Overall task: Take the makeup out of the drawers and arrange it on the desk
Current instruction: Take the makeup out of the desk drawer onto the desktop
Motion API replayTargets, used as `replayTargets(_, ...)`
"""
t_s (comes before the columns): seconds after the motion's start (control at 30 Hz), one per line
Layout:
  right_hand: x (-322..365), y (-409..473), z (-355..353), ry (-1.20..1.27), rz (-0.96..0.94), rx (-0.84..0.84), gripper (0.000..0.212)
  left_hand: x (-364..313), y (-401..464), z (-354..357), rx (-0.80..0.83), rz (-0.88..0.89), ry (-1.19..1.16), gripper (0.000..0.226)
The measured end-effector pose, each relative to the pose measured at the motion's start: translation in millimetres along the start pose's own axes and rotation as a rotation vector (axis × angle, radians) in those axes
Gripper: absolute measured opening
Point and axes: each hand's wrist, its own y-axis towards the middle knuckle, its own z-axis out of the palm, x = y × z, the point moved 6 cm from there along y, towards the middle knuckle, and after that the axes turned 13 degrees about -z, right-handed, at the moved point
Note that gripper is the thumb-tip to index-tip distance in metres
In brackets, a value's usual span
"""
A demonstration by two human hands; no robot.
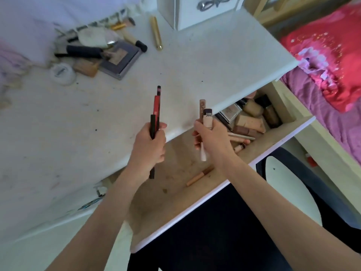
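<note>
Pile, far left of counter [195, 61]: black tube [84, 51], grey palette [120, 60], tan compact [86, 67], white round jar [62, 72], brushes & a pouch all lying jumbled, touching.
Gold tube [156, 33]: lying alone on counter, just right of pile, near white box [195, 12] w/ bow handle.
Left hand [149, 142]: curling round a bunch of thin sticks [156, 110], one red, rest black, pointing up over counter's front edge; black end is poking out below the fist.
Right hand [210, 138]: gripping two tubes upright, a pale pink one w/ brown cap [207, 118] & a slimmer tan one behind; hovering over the drawer.
Drawer [195, 204]: standing pulled open under counter; loose peach stick [199, 176] lying mid-floor.
Drawer, right end: beige & brown foundation bottles [252, 122], dark-capped bottle, boxed item, slim pencils all sitting crowded together.
Bed [332, 114]: far right, purple sheet, red pillow.
</note>
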Motion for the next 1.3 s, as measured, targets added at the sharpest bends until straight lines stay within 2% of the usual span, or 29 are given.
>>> replayTargets(0.17,26,23,64,0.253,0.181,0.096,0.009,-39,21,-70,-0.108,-0.142,-0.358,0.009)
replayTargets(0.27,39,40,93,0.377,0.256,0.088,0.005,-61,40,-105,-0.208,-0.131,-0.430,0.007)
replayTargets(0.4,56,68,123,0.400,0.258,0.030,0.015,-78,64,-141,-0.291,-0.129,-0.467,0.013)
replayTargets(0.53,70,99,139,0.326,0.208,-0.057,0.011,-93,84,-153,-0.245,-0.188,-0.616,0.016)
replayTargets(0.63,83,116,146,0.327,0.127,-0.093,0.011,-111,96,-154,-0.209,-0.224,-0.696,0.002)
replayTargets(0.67,87,120,148,0.340,0.109,-0.102,0.016,-117,98,-154,-0.197,-0.203,-0.723,0.007)
replayTargets(0.73,93,127,152,0.363,0.066,-0.095,0.017,-126,101,-154,-0.143,-0.126,-0.814,0.029)
replayTargets(0.8,96,129,153,0.307,0.015,-0.079,0.024,-130,102,-153,-0.118,-0.084,-0.816,0.038)
replayTargets(0.83,94,131,152,0.214,-0.018,-0.063,0.033,-129,103,-153,-0.125,-0.085,-0.766,0.039)
replayTargets(0.9,90,128,149,-0.128,-0.124,-0.015,0.046,-125,103,-154,-0.141,-0.078,-0.609,0.034)
replayTargets(1.0,83,119,150,-0.557,-0.352,0.089,0.042,-115,94,-154,-0.251,-0.003,-0.337,0.016)
replayTargets(1.1,66,108,153,-0.804,-0.448,0.203,0.051,-101,88,-156,-0.392,0.085,-0.128,0.040)
replayTargets(1.2,52,93,149,-0.980,-0.476,0.278,0.055,-86,79,-148,-0.425,0.233,0.148,0.054)
replayTargets(1.3,41,70,139,-1.137,-0.545,0.344,0.053,-61,70,-137,-0.556,0.382,0.677,0.060)
